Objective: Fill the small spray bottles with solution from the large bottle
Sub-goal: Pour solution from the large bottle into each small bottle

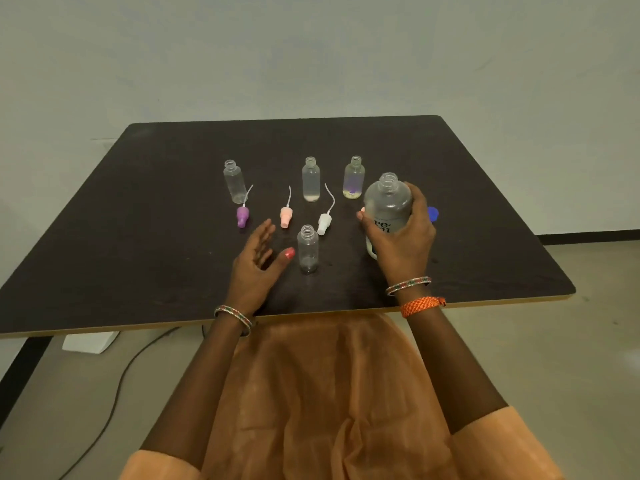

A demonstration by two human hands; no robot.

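Large bottle (387,213) in right hand (403,244) grip, left hand (258,261) spread beside near small bottle (308,249).

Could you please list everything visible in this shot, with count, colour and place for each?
small bottles: four, clear, uncapped, upright; three in a back row, one nearer, beside the left hand
large bottle: one, clear with dark lettering, uncapped, upright, right of centre
spray heads: three, purple, pink, white, lying between the rows, tubes pointing away
blue cap: one, on the table behind the right hand
table: one, dark brown
cable: one, dark, floor at left
left hand: open, next to the nearest small bottle
right hand: wrapped around the large bottle
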